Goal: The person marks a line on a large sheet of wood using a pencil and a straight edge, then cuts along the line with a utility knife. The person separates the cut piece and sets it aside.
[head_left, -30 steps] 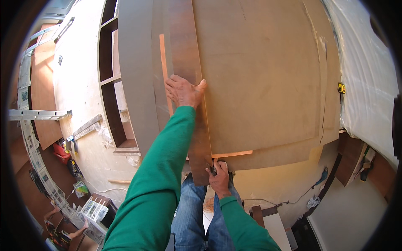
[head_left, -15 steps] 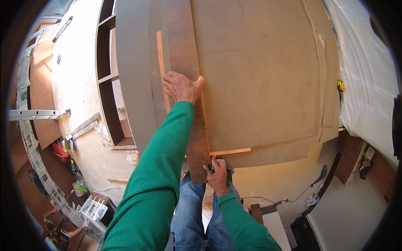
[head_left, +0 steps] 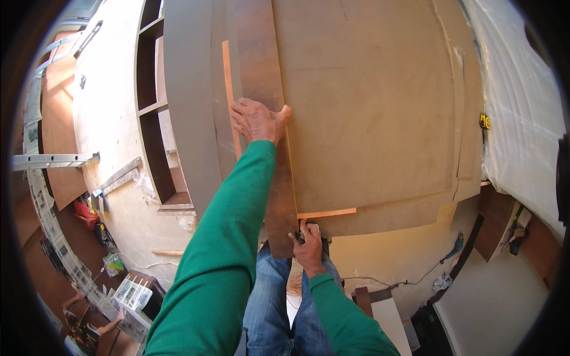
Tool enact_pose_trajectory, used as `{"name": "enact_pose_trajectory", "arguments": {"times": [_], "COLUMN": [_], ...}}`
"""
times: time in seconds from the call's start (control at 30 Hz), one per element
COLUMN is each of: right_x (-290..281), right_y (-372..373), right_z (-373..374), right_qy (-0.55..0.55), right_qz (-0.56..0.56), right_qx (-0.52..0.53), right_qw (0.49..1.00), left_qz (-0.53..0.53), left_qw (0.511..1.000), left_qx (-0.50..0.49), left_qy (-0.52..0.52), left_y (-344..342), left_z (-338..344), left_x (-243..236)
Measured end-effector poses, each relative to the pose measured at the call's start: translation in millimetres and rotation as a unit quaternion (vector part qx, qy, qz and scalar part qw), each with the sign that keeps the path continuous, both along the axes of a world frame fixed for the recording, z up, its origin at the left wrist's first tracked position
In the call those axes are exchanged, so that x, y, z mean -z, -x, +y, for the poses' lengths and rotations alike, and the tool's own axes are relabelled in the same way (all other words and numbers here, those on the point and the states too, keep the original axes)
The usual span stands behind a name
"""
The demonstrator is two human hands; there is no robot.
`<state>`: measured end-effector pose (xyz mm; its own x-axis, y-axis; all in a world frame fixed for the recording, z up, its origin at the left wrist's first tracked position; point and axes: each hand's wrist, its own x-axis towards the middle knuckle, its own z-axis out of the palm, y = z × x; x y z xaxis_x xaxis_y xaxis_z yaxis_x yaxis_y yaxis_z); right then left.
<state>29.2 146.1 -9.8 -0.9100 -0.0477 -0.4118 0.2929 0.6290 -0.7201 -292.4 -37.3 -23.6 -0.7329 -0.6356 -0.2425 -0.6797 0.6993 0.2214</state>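
Note:
A long, dark brown board (head_left: 259, 62) lies lengthwise on a large brown sheet (head_left: 368, 113), its near end sticking out past the sheet's edge over my legs. My left hand (head_left: 259, 120) presses flat across this board, thumb at its right edge and fingers spread over its left side. Close to the board's near end, my right hand (head_left: 308, 244) is closed around a small dark tool (head_left: 298, 237), mostly covered by the fingers, so its kind is hard to make out. A thin orange-brown strip (head_left: 326, 213) lies just beyond the right fingers.
Another orange strip (head_left: 231, 95) lies left of the board. A dark open frame (head_left: 155, 113) stands left of the sheet, and clear plastic sheeting (head_left: 516, 89) hangs at the right near a yellow tape measure (head_left: 485, 121). At the lower left, another person's arm (head_left: 110, 325) shows.
Almost nothing differs. Both hands keep their places on the board and tool; the view has shifted very slightly.

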Motion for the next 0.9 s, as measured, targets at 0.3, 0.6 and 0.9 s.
{"name": "enact_pose_trajectory", "arguments": {"times": [0.3, 0.6, 0.9], "right_x": [1, -1, 0], "right_y": [-2, 1, 1], "right_z": [0, 0, -1], "right_qy": [-0.004, -0.010, -0.008], "right_qz": [0.004, -0.010, -0.009], "right_qx": [-0.001, -0.006, -0.006], "right_qw": [1.000, 1.000, 1.000], "left_qz": [-0.015, 0.062, 0.131], "left_qw": [1.000, 0.994, 0.982], "left_qx": [-0.004, 0.085, 0.114], "left_qy": [-0.012, -0.015, 0.068], "left_y": [2, -32, -49], "left_z": [2, -24, -16], "left_x": [-6, 6, 33]}}
